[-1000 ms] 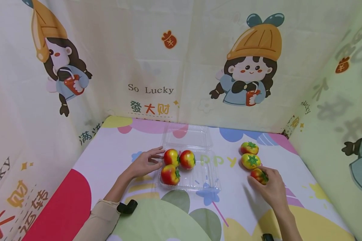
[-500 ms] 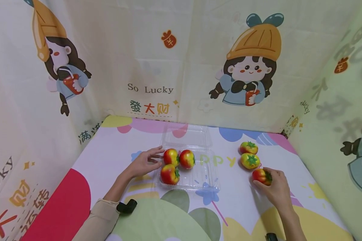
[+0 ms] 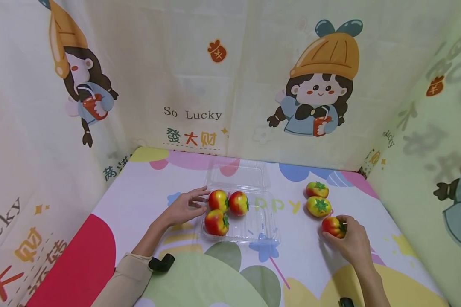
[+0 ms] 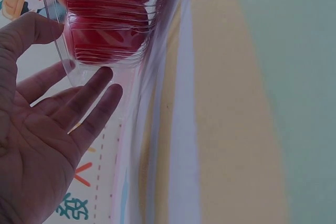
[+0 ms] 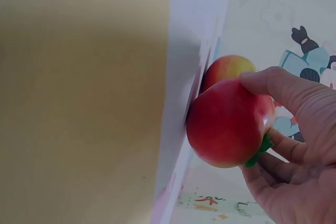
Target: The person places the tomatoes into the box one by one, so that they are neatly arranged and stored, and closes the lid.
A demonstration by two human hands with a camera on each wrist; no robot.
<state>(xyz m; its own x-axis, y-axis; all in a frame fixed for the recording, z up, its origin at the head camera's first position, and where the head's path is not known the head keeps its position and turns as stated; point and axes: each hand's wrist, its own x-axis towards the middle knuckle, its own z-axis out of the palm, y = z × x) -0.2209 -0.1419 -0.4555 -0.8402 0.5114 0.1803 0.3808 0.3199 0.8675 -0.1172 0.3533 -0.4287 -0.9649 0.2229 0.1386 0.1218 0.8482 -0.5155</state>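
Note:
My right hand (image 3: 352,241) grips a red-and-yellow persimmon (image 3: 333,227) at the right of the table. In the right wrist view the thumb lies over the persimmon (image 5: 226,124), with fingers behind its green leafy cap (image 5: 260,151). Two more persimmons, a yellow one (image 3: 318,206) and one behind it (image 3: 316,189), sit just beyond. Three persimmons, one of them at the front left (image 3: 216,222), lie in the left half of a clear plastic box (image 3: 255,230). My left hand (image 3: 185,208) is at the box's left edge, fingers loosely spread; its thumb touches or nearly touches the rim (image 4: 63,51).
The box's clear lid (image 3: 238,174) lies folded back behind it. A colourful printed cloth (image 3: 292,251) covers the table. Patterned curtains (image 3: 249,85) hang behind and on both sides. Black straps (image 3: 162,263) are on the wrists.
My right hand has drawn the persimmon slightly right and toward me, away from the two behind it, and turned its cap to the right. The left hand stays put.

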